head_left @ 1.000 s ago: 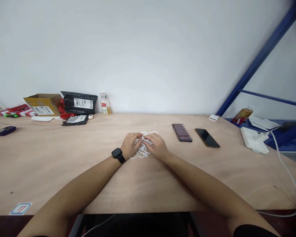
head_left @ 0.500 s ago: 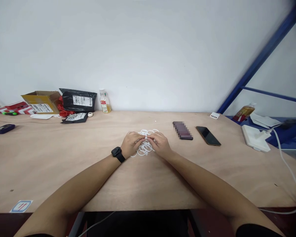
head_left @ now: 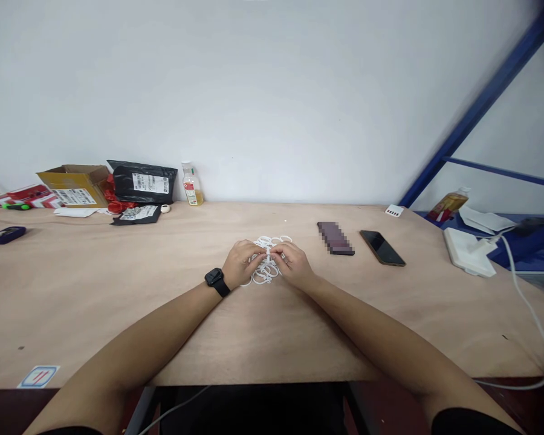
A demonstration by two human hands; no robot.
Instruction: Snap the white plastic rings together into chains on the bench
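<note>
A small heap of white plastic rings [head_left: 262, 277] lies on the wooden table, linked or overlapping; I cannot tell which. Over it, my left hand [head_left: 243, 262], with a black watch [head_left: 214, 278] on its wrist, pinches a small white ring piece between thumb and forefinger. From the other side my right hand [head_left: 292, 264] pinches at the same spot, its fingertips almost meeting those of the left. Parts of the rings are hidden behind the fingers.
Two phones, a purple one [head_left: 336, 238] and a black one [head_left: 382, 248], lie to the right, before a white power strip [head_left: 466, 252] with a cable. Back left are a cardboard box [head_left: 75, 186], a black parcel bag [head_left: 145, 183] and a drink bottle [head_left: 192, 185].
Both hands keep their pinch, with only tiny finger movement; slightly more white shows between the fingertips. The whole view has shifted a little.
</note>
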